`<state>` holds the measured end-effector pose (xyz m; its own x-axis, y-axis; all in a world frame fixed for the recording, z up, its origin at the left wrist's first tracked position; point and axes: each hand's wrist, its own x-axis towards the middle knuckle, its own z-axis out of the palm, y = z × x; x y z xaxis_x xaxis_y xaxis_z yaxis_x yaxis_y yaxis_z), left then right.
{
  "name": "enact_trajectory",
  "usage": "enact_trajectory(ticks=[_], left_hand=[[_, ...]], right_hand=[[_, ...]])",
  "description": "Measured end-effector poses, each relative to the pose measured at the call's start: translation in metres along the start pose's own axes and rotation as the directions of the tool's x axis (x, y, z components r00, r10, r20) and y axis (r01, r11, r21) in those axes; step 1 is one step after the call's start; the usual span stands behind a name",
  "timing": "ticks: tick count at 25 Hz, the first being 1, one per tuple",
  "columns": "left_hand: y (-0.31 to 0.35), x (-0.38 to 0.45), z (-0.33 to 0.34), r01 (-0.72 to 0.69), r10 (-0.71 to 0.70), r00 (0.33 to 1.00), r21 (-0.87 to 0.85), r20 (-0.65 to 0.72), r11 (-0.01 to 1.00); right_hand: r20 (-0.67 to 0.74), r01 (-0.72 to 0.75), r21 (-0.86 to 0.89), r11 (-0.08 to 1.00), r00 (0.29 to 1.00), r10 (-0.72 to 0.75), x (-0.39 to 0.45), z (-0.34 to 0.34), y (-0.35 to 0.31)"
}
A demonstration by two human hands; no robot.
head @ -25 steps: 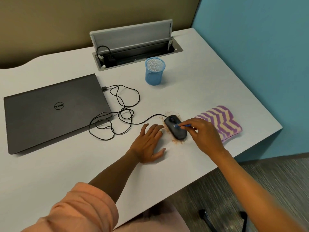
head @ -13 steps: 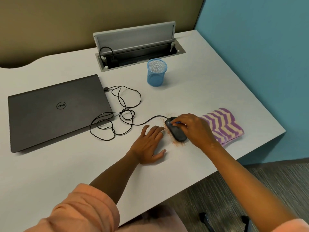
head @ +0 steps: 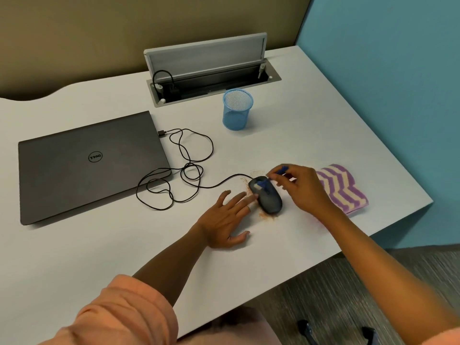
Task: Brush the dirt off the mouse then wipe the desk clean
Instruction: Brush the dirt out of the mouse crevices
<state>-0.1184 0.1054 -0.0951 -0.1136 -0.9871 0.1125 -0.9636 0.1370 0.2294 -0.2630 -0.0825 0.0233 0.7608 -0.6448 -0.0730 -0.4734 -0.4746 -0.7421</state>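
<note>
So left hand lies flat, fingers spread, beside the mouse; right hand fingers pinch a blue brush above it. Mouse's long axis runs diagonally, cable end pointing up-left.

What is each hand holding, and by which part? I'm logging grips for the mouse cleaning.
The right hand pinches a small blue brush by its handle. The left hand holds nothing; it lies flat beside the mouse.

I see a closed dark grey laptop toward the left edge of the tabletop. A blue mesh pen cup stands upright near the far edge, just in front of an open grey metal cable hatch set into the tabletop.
</note>
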Motion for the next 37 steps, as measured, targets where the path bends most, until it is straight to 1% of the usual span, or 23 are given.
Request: enact_trajectory(ticks=[1, 2, 5, 8, 9, 12, 14, 16, 17, 19, 21, 24, 26, 28, 30, 33, 35, 37], left_hand=[[0.000, 0.002, 0.000, -0.041, 0.041, 0.999, -0.004, 0.021, 0.999], [-0.001, 0.003, 0.001, -0.076, 0.077, 0.996, -0.008, 0.034, 0.997], [-0.002, 0.007, 0.004, -0.128, 0.128, 0.991, 0.002, 0.048, 0.992], [-0.004, 0.007, 0.007, -0.108, 0.106, 0.992, 0.031, 0.062, 0.994], [-0.004, 0.007, 0.007, -0.103, 0.101, 0.993, 0.030, 0.059, 0.994], [-0.005, 0.009, 0.006, -0.086, 0.084, 0.995, 0.035, 0.054, 0.996], [-0.005, 0.009, 0.007, -0.085, 0.083, 0.995, 0.043, 0.061, 0.995], [-0.005, 0.009, 0.008, -0.079, 0.076, 0.995, 0.035, 0.064, 0.996], [-0.005, 0.010, 0.008, -0.076, 0.074, 0.995, 0.029, 0.066, 0.997], [-0.006, 0.010, 0.008, -0.075, 0.073, 0.995, 0.028, 0.068, 0.997], [-0.005, 0.010, 0.007, -0.075, 0.073, 0.995, 0.025, 0.072, 0.997], [-0.005, 0.010, 0.005, -0.071, 0.070, 0.994, 0.007, 0.085, 0.997], [-0.004, 0.010, 0.003, -0.066, 0.065, 0.994, 0.007, 0.087, 0.998], [-0.004, 0.011, 0.002, -0.061, 0.061, 0.994, 0.001, 0.094, 0.998], [-0.004, 0.010, 0.000, -0.055, 0.057, 0.993, -0.016, 0.104, 0.998], [-0.003, 0.010, -0.002, -0.051, 0.054, 0.992, -0.028, 0.111, 0.998], [-0.003, 0.010, -0.002, -0.054, 0.057, 0.992, -0.028, 0.111, 0.998], [-0.004, 0.010, -0.002, -0.057, 0.059, 0.992, -0.022, 0.113, 0.998]], right_hand=[[-0.026, -0.032, 0.031, 0.999, 0.999, 0.033, 0.011, 0.005, 0.000], [-0.024, -0.059, 0.023, 0.998, 0.998, 0.060, 0.019, 0.010, 0.002], [0.017, -0.100, -0.060, 0.993, 0.995, 0.101, 0.038, 0.019, 0.006], [-0.081, -0.126, -0.077, 0.989, 0.989, 0.120, 0.051, 0.014, 0.008], [-0.093, -0.121, -0.083, 0.989, 0.989, 0.113, 0.054, 0.014, 0.008], [-0.030, -0.112, -0.124, 0.986, 0.994, 0.110, 0.055, 0.016, 0.010], [-0.091, -0.146, -0.187, 0.971, 0.987, 0.131, 0.057, 0.015, 0.014], [-0.147, -0.172, -0.184, 0.968, 0.978, 0.146, 0.061, 0.012, 0.016], [-0.137, -0.173, -0.186, 0.967, 0.979, 0.149, 0.063, 0.013, 0.016], [-0.091, -0.165, -0.250, 0.954, 0.985, 0.146, 0.065, 0.022, 0.012], [-0.086, -0.159, -0.290, 0.944, 0.986, 0.140, 0.068, 0.030, 0.007], [-0.101, -0.174, -0.255, 0.951, 0.983, 0.153, 0.071, 0.030, 0.004], [-0.111, -0.172, -0.267, 0.948, 0.983, 0.147, 0.068, 0.028, 0.005], [-0.085, -0.154, -0.305, 0.940, 0.987, 0.134, 0.066, 0.031, 0.004], [-0.064, -0.159, -0.287, 0.945, 0.987, 0.146, 0.067, 0.035, 0.001], [-0.115, -0.187, -0.268, 0.945, 0.980, 0.161, 0.067, 0.034, -0.002], [-0.154, -0.176, -0.288, 0.941, 0.979, 0.136, 0.063, 0.032, 0.002], [-0.142, -0.158, -0.296, 0.942, 0.983, 0.121, 0.057, 0.034, 0.004]])
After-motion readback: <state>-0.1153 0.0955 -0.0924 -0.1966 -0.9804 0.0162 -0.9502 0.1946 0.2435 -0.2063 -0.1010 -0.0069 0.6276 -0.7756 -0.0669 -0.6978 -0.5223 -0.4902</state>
